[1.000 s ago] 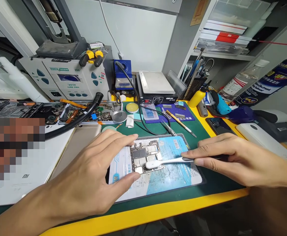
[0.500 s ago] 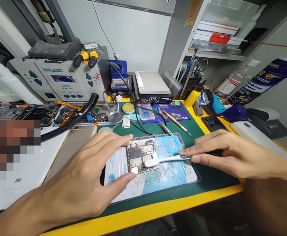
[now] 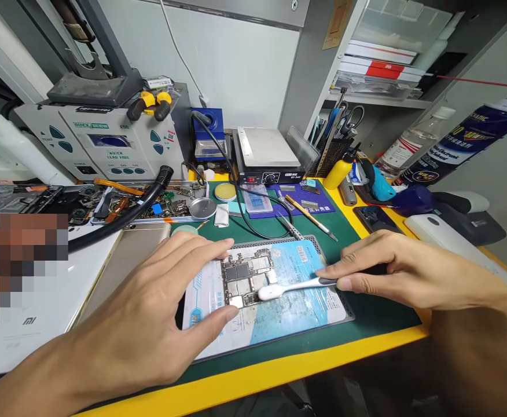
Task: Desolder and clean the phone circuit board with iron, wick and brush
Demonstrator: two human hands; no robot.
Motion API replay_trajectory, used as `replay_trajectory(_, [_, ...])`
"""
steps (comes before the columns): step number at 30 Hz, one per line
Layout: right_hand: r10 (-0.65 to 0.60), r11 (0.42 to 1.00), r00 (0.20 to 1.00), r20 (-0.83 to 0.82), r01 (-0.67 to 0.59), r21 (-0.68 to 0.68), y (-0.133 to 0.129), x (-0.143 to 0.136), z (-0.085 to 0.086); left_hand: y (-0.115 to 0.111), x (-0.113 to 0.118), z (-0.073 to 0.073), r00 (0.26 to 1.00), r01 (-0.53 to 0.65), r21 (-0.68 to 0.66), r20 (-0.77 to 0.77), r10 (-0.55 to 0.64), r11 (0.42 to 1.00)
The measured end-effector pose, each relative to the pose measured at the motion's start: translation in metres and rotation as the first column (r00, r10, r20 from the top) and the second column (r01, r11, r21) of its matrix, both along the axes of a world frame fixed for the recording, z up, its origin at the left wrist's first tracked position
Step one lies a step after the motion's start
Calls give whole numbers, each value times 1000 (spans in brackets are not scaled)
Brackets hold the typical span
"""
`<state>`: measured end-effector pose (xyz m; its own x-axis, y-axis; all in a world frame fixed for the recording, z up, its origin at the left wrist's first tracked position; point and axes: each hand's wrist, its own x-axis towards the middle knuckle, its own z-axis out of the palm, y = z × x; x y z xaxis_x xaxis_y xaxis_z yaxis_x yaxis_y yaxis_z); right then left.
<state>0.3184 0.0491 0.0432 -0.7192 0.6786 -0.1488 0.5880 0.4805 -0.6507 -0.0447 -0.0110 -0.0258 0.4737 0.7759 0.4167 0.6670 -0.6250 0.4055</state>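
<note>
A phone circuit board (image 3: 241,277) lies on a blue and white printed mat (image 3: 297,313). My left hand (image 3: 158,301) spans its left end, with thumb and fingertips at the two opposite edges, holding it there. In my right hand (image 3: 379,269) is a white toothbrush (image 3: 299,285) with a dark grip, pinched between thumb and fingers. The brush head rests at the board's lower right edge; its bristles face down and are hidden.
Behind the mat lie tweezers (image 3: 291,227), a yellow-handled pen-like tool (image 3: 309,216) and a heating plate (image 3: 268,147). A hot-air station (image 3: 114,145) with a black hose stands back left. White and gold phone-like panels (image 3: 40,301) lie left; a dark phone (image 3: 379,222) lies right.
The toothbrush head has shifted slightly right and down along the board's edge, moved by my right hand. My left hand stays on the board. The whole view has shifted slightly.
</note>
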Motion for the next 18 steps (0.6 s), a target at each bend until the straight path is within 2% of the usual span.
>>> replay_trajectory(4, [-24,998,1000,14,24,-57,2,4,0,1,1,1,1000,7,4,-10,-7,1000])
replay_trajectory(7, [-39,999,999,5,39,-27,3,2,-3,1,1,0,1000,12,5,-7,-12,1000])
replay_trajectory(12, [12,1000,1000,-7,-12,8,2,-2,-2,0,0,1,1000,11,3,-5,-11,1000])
replay_trajectory(18, [-30,1000,999,29,30,7,1,4,-1,2,1,3,999,20,37,-39,-18,999])
